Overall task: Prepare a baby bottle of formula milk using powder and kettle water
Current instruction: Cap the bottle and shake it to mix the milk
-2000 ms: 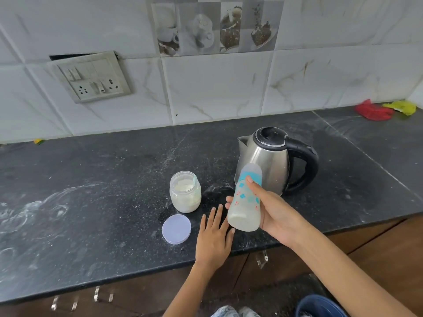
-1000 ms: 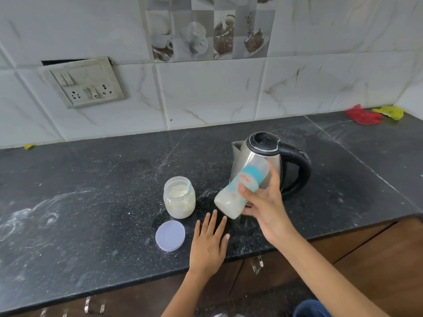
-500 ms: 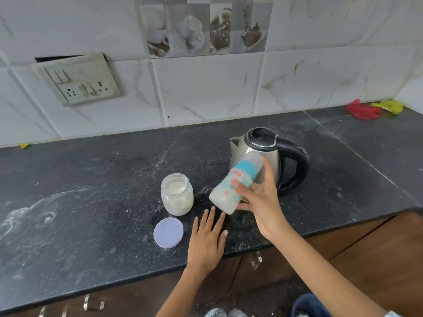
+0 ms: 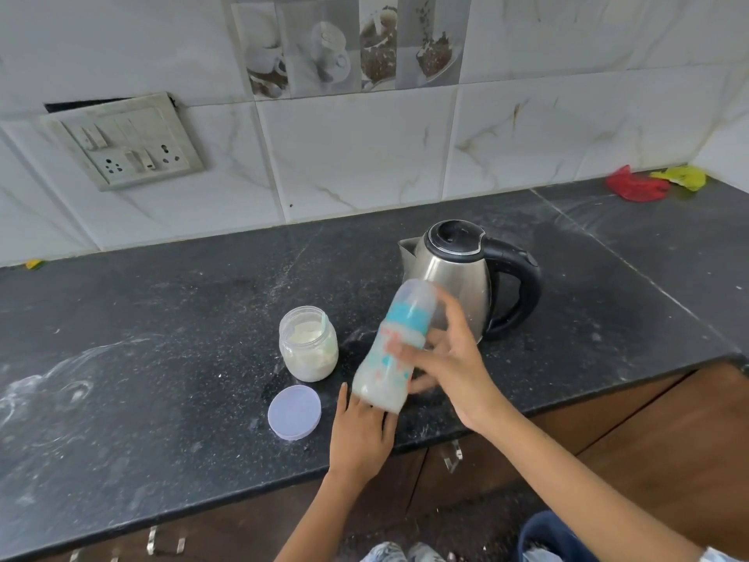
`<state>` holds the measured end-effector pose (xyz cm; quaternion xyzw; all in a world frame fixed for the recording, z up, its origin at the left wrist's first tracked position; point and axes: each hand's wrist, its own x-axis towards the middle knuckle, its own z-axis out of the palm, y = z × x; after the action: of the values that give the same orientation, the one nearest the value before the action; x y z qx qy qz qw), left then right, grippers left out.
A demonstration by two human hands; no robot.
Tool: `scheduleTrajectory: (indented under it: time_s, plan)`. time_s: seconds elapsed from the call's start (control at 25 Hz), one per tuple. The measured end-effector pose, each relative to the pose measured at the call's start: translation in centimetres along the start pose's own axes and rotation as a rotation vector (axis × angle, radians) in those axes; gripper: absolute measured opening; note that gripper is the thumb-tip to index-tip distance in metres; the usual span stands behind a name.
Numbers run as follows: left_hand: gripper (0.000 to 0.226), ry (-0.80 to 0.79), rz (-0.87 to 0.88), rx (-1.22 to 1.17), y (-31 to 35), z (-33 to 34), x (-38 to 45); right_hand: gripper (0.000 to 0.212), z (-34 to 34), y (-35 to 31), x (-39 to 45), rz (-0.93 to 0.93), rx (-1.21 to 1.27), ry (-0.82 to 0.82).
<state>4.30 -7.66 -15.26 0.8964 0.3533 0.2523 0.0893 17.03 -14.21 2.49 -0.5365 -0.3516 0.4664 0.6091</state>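
Observation:
My right hand (image 4: 450, 371) grips a capped baby bottle (image 4: 395, 350) with a teal collar and milky liquid inside. The bottle is tilted, its cap toward the kettle, and motion-blurred above the counter. My left hand (image 4: 358, 429) lies flat on the black counter (image 4: 162, 379) just under the bottle's base, fingers apart, holding nothing. An open glass jar of formula powder (image 4: 309, 343) with a scoop handle inside stands left of the bottle. Its lilac lid (image 4: 294, 412) lies flat in front of it. The steel kettle (image 4: 458, 277) with a black handle stands behind the bottle, lid shut.
Powder dust streaks the counter at left. A switch and socket plate (image 4: 125, 142) hangs on the tiled wall. Red and yellow cloths (image 4: 648, 182) lie in the far right corner. Wooden cabinet fronts (image 4: 648, 432) run below the counter edge.
The bottle in my right hand has swung between upright and tilted and has dropped lower, toward my left hand. My left hand has stayed flat on the counter.

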Motion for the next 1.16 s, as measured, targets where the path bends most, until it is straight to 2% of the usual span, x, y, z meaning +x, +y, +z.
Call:
scheduleTrajectory:
  time_s: [0.08, 0.2, 0.32, 0.44, 0.48, 0.6, 0.72, 0.8, 0.88, 1.0, 1.16]
  plan:
    - [0.044, -0.020, -0.023, 0.031, 0.33, -0.32, 0.33, 0.082, -0.32, -0.11, 0.45, -0.009, 0.073, 0.061]
    - [0.049, 0.016, -0.011, -0.044, 0.18, 0.09, -0.03, 0.082, -0.18, 0.32, 0.41, 0.030, -0.004, -0.041]
    - [0.044, -0.016, 0.000, 0.010, 0.08, -0.20, 0.19, 0.066, -0.54, 0.28, 0.68, 0.019, 0.096, 0.059]
    - [0.050, 0.024, -0.025, -0.098, 0.28, 0.10, 0.05, 0.080, -0.58, 0.24, 0.51, 0.061, 0.002, -0.045]
    - [0.051, 0.015, -0.028, -0.097, 0.27, 0.02, -0.02, 0.084, -0.54, 0.45, 0.60, 0.067, 0.006, -0.041]
    - [0.045, -0.042, -0.031, -0.009, 0.15, -0.03, 0.26, 0.080, -0.89, 0.74, 0.84, 0.037, 0.105, 0.055]
    - [0.048, 0.003, -0.076, -0.143, 0.42, 0.00, -0.30, 0.085, -0.67, 0.39, 0.25, 0.066, -0.038, -0.130]
    - [0.047, -0.041, -0.028, -0.021, 0.09, 0.02, -0.14, 0.085, -0.74, 0.37, 0.62, 0.042, 0.016, -0.052]
    - [0.045, -0.055, -0.048, 0.000, 0.30, -0.30, 0.32, 0.085, -0.90, 0.32, 1.00, 0.027, 0.079, 0.038]
    - [0.047, -0.011, 0.000, -0.029, 0.33, -0.05, 0.05, 0.087, -0.45, 0.29, 0.57, 0.056, -0.075, -0.097]
    - [0.043, -0.043, -0.045, 0.011, 0.38, -0.59, 0.37, 0.078, -0.28, 0.57, 0.77, 0.041, 0.044, 0.042]
